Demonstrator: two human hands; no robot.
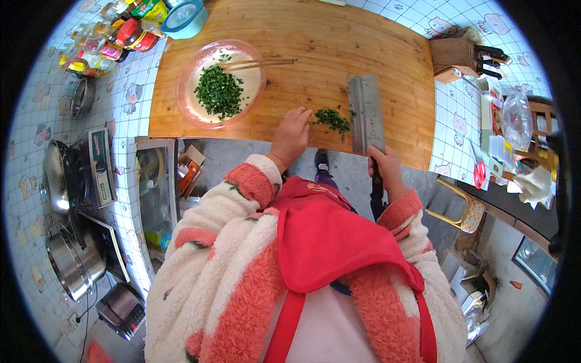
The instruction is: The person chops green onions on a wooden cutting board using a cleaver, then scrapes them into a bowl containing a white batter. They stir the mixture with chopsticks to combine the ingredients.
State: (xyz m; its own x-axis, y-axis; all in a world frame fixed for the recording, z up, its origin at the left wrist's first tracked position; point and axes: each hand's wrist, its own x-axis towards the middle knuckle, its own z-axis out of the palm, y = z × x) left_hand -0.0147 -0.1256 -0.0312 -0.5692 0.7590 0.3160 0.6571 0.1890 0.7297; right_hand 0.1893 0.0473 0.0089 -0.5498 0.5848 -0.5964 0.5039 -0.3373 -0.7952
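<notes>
My right hand (385, 169) grips the black handle of a cleaver (366, 113), whose broad steel blade lies over the wooden board (313, 41). Just left of the blade is a small pile of chopped green herbs (332, 120). My left hand (292, 136) rests at the board's near edge, its fingertips close to the herbs; nothing shows in it. Farther left stands a pinkish translucent bowl (182, 97) holding a pale batter-like mixture with a heap of chopped greens (219, 93) on top. A pair of wooden chopsticks (268, 62) leans across its rim.
A light-blue lidded container (193, 27) and several condiment jars (136, 36) crowd the back left. At the back right stands a wooden knife block (454, 54) with knives. Red-handled scissors (480, 174) and a plastic bag (517, 120) lie to the right. Steel pots (75, 263) stand left.
</notes>
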